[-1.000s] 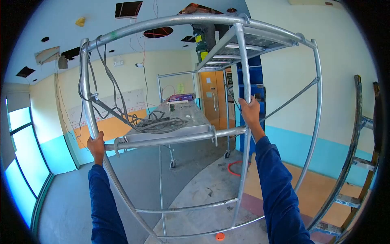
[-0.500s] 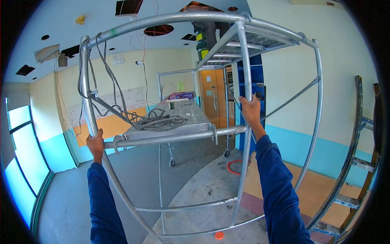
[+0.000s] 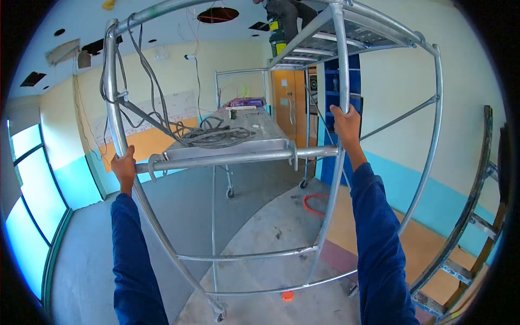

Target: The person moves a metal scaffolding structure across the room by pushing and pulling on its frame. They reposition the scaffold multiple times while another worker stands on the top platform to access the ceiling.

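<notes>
A tubular metal scaffold (image 3: pixel 238 158) on caster wheels stands in front of me. My left hand (image 3: pixel 124 168) is wrapped round its left upright, beside the joint with the middle crossbar. My right hand (image 3: pixel 347 127) grips the inner upright on the right, a little above that crossbar. Beyond the bar lies a metal platform (image 3: pixel 260 122), hooked over it, with a loose coil of grey cable (image 3: pixel 216 136) on top. More cable loops hang from the upper left corner. At upper right is a higher metal platform (image 3: pixel 363 39).
A person (image 3: pixel 290 19) is on the higher platform, next to a dark bucket (image 3: pixel 277 38). A ladder (image 3: pixel 460 270) leans at the right. On the floor lie a red hose (image 3: pixel 309 206) and an orange round object (image 3: pixel 287 296). Windows (image 3: pixel 38 195) line the left side.
My view has tipped downward, and a near caster now shows at the bottom. Both hands keep their hold on the uprights. The ladder sits lower in view.
</notes>
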`<action>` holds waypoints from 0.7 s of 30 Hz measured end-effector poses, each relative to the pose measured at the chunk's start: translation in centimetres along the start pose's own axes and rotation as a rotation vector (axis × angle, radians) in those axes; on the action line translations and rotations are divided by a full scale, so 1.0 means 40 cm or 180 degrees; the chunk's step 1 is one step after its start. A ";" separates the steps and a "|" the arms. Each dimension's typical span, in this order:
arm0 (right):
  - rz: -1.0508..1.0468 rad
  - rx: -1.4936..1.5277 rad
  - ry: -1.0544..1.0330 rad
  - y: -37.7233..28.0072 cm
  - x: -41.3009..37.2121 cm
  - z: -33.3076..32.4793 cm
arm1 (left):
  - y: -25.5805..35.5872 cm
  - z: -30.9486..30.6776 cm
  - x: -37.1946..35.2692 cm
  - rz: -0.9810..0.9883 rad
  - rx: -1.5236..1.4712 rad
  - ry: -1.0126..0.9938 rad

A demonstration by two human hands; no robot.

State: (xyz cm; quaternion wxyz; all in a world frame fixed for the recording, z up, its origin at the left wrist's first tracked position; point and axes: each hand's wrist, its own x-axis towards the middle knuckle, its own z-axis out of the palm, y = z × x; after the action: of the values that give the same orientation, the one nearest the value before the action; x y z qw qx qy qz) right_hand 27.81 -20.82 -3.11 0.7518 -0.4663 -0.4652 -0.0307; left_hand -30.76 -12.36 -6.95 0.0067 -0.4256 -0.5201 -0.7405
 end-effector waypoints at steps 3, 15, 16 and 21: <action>-0.0411 -0.0294 0.0218 0.036 0.023 0.008 | -0.020 0.006 0.017 -0.0035 -0.0065 -0.0028; -0.0276 -0.0053 0.0014 0.036 0.028 0.006 | -0.103 0.022 0.091 0.0060 0.0384 -0.0144; -0.0259 0.0061 -0.0075 0.032 0.016 0.005 | -0.085 0.016 0.080 0.0026 0.0434 -0.0147; -0.0186 0.0188 -0.0162 0.004 0.005 0.000 | -0.061 0.011 0.055 0.0010 0.0252 -0.0198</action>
State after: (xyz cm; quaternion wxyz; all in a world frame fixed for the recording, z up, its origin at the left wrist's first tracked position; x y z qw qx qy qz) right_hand 28.00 -20.64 -3.09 0.7520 -0.4308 -0.4982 -0.0272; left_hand -33.00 -9.93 -7.37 0.0085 -0.4486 -0.5483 -0.7058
